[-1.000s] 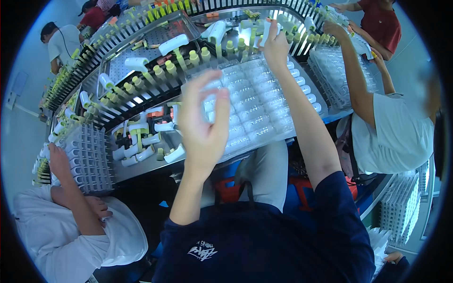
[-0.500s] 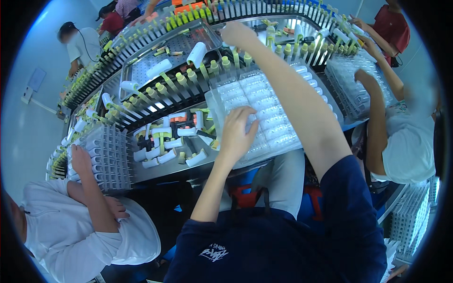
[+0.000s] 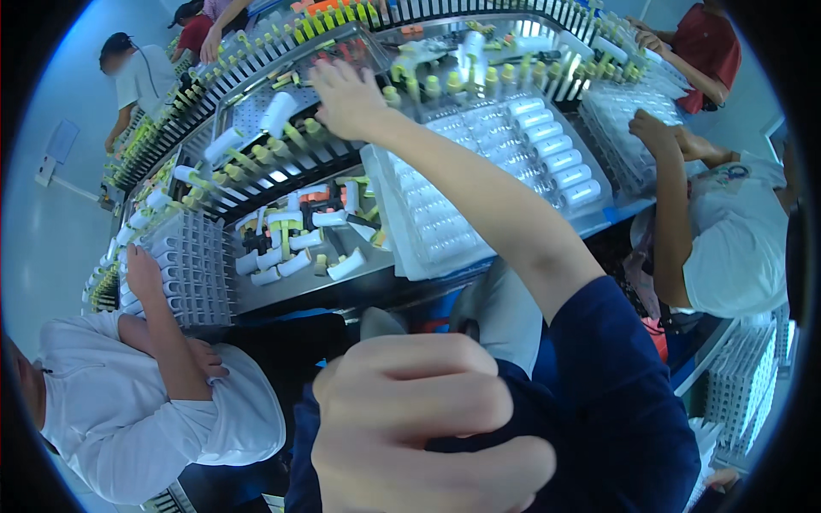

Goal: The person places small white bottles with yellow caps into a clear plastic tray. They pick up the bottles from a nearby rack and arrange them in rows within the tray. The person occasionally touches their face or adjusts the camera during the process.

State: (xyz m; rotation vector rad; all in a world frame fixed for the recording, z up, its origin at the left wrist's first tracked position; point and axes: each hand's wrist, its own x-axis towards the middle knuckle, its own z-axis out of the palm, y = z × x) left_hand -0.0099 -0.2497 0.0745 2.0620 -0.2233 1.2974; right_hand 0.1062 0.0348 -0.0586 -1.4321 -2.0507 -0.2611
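My left hand (image 3: 419, 419) is large and close in front of the view, its fingers curled; the palm side is hidden, so I cannot see if anything is in it. Farther off, my right hand (image 3: 346, 98) reaches over the curved black slotted rack, fingers spread, with nothing visible in them. Near it stand yellow-green-topped holders (image 3: 432, 85) and a white rounded casing (image 3: 278, 113). Below my right forearm lies a clear plastic blister tray (image 3: 389, 218). White rounded pieces (image 3: 556, 161) fill a column at its right side; the forearm covers part of the tray.
Loose white casings (image 3: 295, 262) and orange and black parts lie on the metal table at left. A co-worker in white (image 3: 162, 402) sits beside a stack of grey trays (image 3: 201, 269). Another co-worker (image 3: 727, 231) is at right by stacked clear trays (image 3: 611, 137).
My left hand has left the clear tray and come up close to the view, fingers curling. My right hand has moved left along the rack, its fingers now spread.
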